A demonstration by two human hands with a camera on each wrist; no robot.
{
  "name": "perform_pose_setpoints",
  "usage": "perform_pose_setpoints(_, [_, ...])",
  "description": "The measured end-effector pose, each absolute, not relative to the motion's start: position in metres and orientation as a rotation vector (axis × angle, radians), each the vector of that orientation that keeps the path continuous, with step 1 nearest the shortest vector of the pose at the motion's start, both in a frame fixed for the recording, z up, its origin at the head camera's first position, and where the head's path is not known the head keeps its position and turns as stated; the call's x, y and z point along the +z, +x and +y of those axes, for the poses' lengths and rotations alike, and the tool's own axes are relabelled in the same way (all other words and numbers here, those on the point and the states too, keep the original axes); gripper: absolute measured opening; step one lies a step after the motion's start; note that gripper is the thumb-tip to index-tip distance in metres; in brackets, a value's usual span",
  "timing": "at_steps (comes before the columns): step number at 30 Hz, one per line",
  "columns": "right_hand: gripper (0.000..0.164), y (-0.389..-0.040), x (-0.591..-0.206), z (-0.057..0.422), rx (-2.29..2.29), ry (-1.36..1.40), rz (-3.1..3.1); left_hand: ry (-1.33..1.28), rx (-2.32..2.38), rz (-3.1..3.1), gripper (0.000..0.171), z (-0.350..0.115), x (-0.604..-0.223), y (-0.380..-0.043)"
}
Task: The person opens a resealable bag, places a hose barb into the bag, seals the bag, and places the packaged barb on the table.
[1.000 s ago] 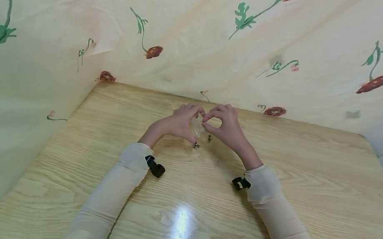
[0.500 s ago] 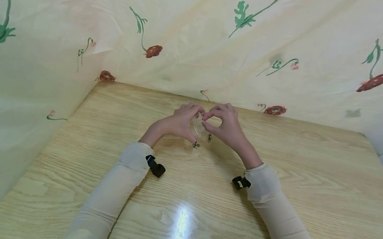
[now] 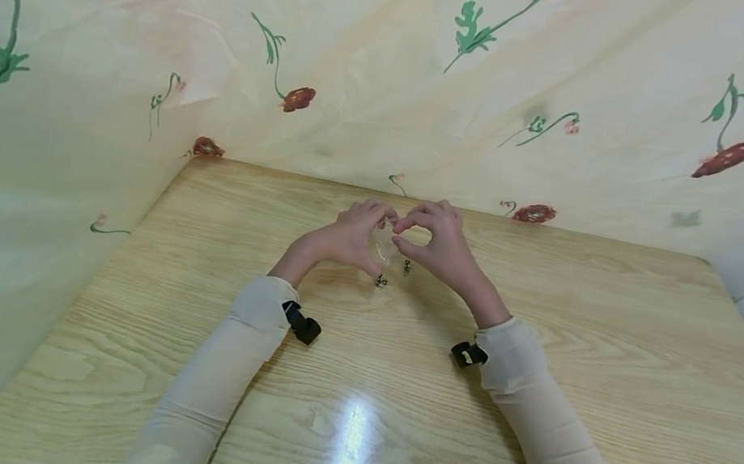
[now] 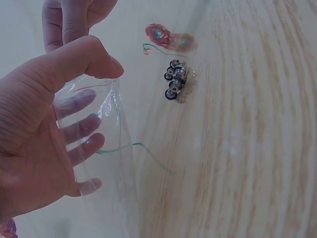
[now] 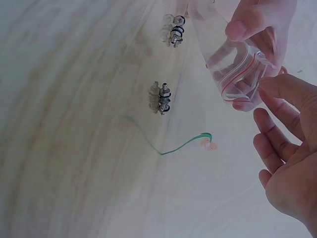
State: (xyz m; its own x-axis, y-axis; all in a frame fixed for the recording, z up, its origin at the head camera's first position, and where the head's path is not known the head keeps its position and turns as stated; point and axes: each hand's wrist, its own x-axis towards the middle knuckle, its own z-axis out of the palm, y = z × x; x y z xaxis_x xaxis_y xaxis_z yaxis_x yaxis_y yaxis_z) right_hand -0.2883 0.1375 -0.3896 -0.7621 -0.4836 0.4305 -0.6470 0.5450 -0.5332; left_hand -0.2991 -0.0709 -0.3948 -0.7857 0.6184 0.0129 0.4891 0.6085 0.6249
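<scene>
Clear bag (image 4: 114,161) is held over desk (image 3: 650,377), approx. 12 o'clock, gripped by thumb + fingers of L hand (image 3: 348,240); mouth apparently pinched by R hand (image 3: 439,250). Metal pcs (image 3: 381,281) are seen at 4–6 o'clock of bag. Mouth-opening prob. in hand; wider parting called for next. Red zip lines (image 5: 241,73) are shown in R wrist view, not head.

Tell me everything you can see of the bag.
The bag looks like thin, clear, glossy plastic, lightly creased, with red lines along its ridged mouth, which looks parted. It is between the two hands; the left hand holds it near the mouth, its fingers showing through. The right hand meets the mouth's edge, seemingly pinching it. Whether the bottom touches the table is unclear.
</scene>
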Motion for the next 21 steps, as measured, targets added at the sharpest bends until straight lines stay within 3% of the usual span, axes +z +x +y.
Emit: perform_pose_setpoints(21, [0.009, -0.2871, -0.3863, 0.1398, 1.016, 0.957, -2.579, 0.924, 0.95, 2.644, 0.068, -0.0732, -0.3956, -0.3007])
